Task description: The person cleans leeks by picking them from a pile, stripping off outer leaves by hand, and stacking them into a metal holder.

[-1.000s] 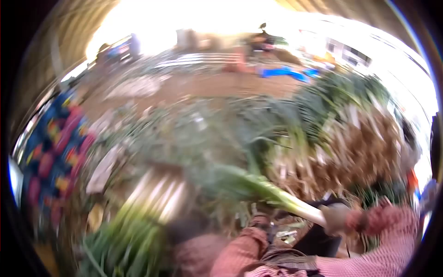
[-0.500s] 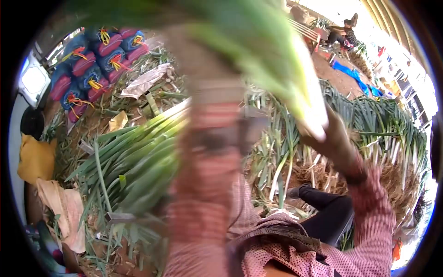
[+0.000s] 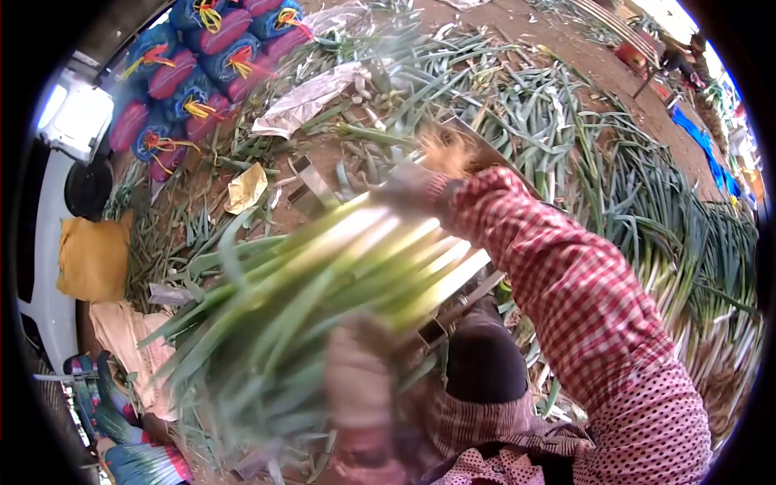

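Observation:
A thick bundle of leeks (image 3: pixel 323 283) lies across a metal frame (image 3: pixel 465 311) in front of me, white ends to the upper right and green leaves spread to the lower left. My right hand (image 3: pixel 404 191) is at the white ends, its fingers smeared by motion. Beside that wrist shows a brown, root-like tuft (image 3: pixel 449 152). Over the leaves, near my knee, my left hand (image 3: pixel 360 335) is strongly blurred. Whether either hand grips any stalks cannot be made out.
Tied blue and pink sacks (image 3: pixel 198 73) are stacked at the upper left. Unbundled leeks (image 3: pixel 655 234) stretch along the right, over leaf scraps. A yellow cloth (image 3: pixel 93 259) and a pale sack (image 3: pixel 137 347) are at the left. A person (image 3: pixel 687 61) is far off at the upper right.
The leeks that were raised close to the camera are down from there. My right hand has moved left to the bundle's white ends. My left arm has dropped toward the leaves; the view has shifted.

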Tool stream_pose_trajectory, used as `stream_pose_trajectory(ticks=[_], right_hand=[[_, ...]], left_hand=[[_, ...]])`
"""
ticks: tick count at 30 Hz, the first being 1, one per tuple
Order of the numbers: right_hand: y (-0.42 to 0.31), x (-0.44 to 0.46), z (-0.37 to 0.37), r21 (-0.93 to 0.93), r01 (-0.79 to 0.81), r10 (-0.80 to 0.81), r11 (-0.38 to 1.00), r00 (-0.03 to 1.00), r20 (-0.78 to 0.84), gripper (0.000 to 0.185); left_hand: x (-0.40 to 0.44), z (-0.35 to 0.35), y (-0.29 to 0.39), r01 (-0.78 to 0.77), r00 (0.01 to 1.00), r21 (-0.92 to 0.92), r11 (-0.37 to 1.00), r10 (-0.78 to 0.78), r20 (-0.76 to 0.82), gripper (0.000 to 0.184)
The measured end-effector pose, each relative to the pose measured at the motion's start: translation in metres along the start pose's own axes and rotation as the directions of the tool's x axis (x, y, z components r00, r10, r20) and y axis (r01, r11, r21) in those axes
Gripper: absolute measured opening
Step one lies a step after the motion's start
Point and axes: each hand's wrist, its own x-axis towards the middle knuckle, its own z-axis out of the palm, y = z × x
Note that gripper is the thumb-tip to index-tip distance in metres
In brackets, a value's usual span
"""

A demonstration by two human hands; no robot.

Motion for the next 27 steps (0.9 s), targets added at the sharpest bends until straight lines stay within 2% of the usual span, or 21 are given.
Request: stream_pose_trajectory(ticks=[1, 2, 3, 4, 5, 7, 8, 11, 12, 13, 15, 17, 18, 20, 21, 22, 23, 25, 27], right_hand=[[0.016, 0.006, 0.029, 0.031, -0.009, 0.008, 0.999, 1.000, 0.021, 0.032], [0.016, 0.007, 0.020, 0.039, -0.042, 0.039, 0.998, 0.997, 0.073, 0.031], [0.015, 0.004, 0.009, 0.052, -0.085, 0.077, 0.995, 0.988, 0.131, 0.031], [0.017, 0.006, 0.009, 0.044, -0.155, 0.141, 0.987, 0.964, 0.227, 0.033], [0.028, 0.004, 0.010, 0.024, -0.142, 0.134, 0.990, 0.967, 0.216, 0.038], [0.056, -0.013, 0.006, 0.013, -0.149, 0.145, 0.989, 0.978, 0.151, 0.039], [0.069, -0.024, 0.003, 0.001, -0.177, 0.175, 0.984, 0.974, 0.146, 0.039], [0.089, -0.032, -0.006, -0.123, -0.342, 0.363, 0.932, 0.897, 0.252, 0.036], [0.086, -0.033, -0.003, -0.166, -0.374, 0.408, 0.912, 0.864, 0.296, 0.036], [0.084, -0.037, 0.002, -0.125, -0.393, 0.412, 0.911, 0.888, 0.203, 0.037], [0.095, -0.039, 0.040, -0.068, -0.431, 0.436, 0.900, 0.886, 0.160, 0.039], [0.077, -0.028, 0.038, -0.114, -0.572, 0.576, 0.812, 0.817, 0.004, 0.038], [0.082, -0.025, 0.040, -0.144, -0.584, 0.588, 0.799, 0.808, -0.015, 0.039], [0.083, -0.031, 0.052, -0.226, -0.575, 0.562, 0.786, 0.818, -0.125, 0.038], [0.080, -0.034, 0.058, -0.145, -0.596, 0.566, 0.790, 0.799, -0.203, 0.034], [0.080, -0.036, 0.066, -0.146, -0.586, 0.541, 0.797, 0.800, -0.259, 0.031], [0.081, -0.040, 0.070, -0.149, -0.582, 0.521, 0.799, 0.795, -0.310, 0.029], [0.085, -0.041, 0.082, -0.169, -0.592, 0.520, 0.788, 0.787, -0.331, 0.026], [0.091, -0.039, 0.084, -0.170, -0.602, 0.514, 0.780, 0.772, -0.375, 0.025]], left_hand=[[-0.002, 0.024, 0.000, -0.051, 0.999, 0.253, 0.966, 0.048, 0.019, 0.045], [0.006, 0.049, 0.013, -0.247, 0.969, 0.516, 0.820, 0.224, 0.107, 0.046], [0.020, 0.066, 0.019, -0.403, 0.910, 0.716, 0.570, 0.336, 0.244, 0.047], [0.046, 0.074, 0.029, -0.474, 0.839, 0.879, 0.051, 0.329, 0.433, 0.053], [0.073, 0.081, 0.045, -0.453, 0.762, 0.745, -0.490, 0.222, 0.609, 0.061], [0.109, 0.080, 0.057, -0.291, 0.840, 0.522, -0.802, 0.048, 0.541, 0.074], [0.121, 0.082, 0.060, -0.216, 0.878, 0.362, -0.907, -0.018, 0.478, 0.080], [0.130, 0.115, 0.073, -0.276, 0.956, 0.440, -0.854, -0.195, 0.220, 0.092], [0.136, 0.111, 0.072, -0.279, 0.957, 0.440, -0.854, -0.208, 0.204, 0.088], [0.138, 0.099, 0.064, -0.275, 0.950, 0.437, -0.856, -0.173, 0.259, 0.086], [0.150, 0.063, 0.032, -0.235, 0.919, 0.307, -0.922, -0.107, 0.380, 0.087], [0.144, 0.066, 0.024, -0.139, 0.930, 0.306, -0.942, -0.017, 0.367, 0.090], [0.141, 0.076, 0.030, -0.156, 0.956, 0.348, -0.925, -0.053, 0.288, 0.090], [0.135, 0.086, 0.054, -0.245, 0.956, 0.460, -0.854, -0.133, 0.262, 0.087], [0.131, 0.097, 0.068, -0.285, 0.952, 0.512, -0.810, -0.177, 0.251, 0.086], [0.125, 0.106, 0.079, -0.183, 0.974, 0.460, -0.869, -0.096, 0.207, 0.076], [0.115, 0.133, 0.101, -0.219, 0.975, 0.345, -0.913, -0.213, 0.056, 0.073], [0.127, 0.114, 0.127, -0.171, 0.972, 0.352, -0.920, -0.217, -0.094, 0.072], [0.106, 0.107, 0.152, -0.096, 0.985, 0.238, -0.967, -0.127, -0.119, 0.071]])
